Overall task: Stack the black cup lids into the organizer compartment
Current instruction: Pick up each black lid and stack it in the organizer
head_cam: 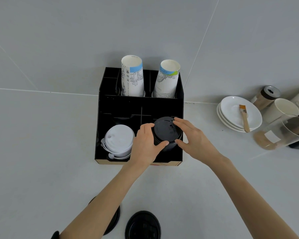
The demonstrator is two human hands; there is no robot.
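Loose black lid (142, 225) lies nearest; both hands cup the lid stack (166, 133).

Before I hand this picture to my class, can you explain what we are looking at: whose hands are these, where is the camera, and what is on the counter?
There is no machine here: a person wears a camera on the head, looking down at their own bare hands. The left hand and right hand together grip a stack of black lids in the front right compartment of a black organizer. White lids fill the front left one; two paper cups stand upside down behind. More loose black lids wait on the counter. To the right are plates with a brush.
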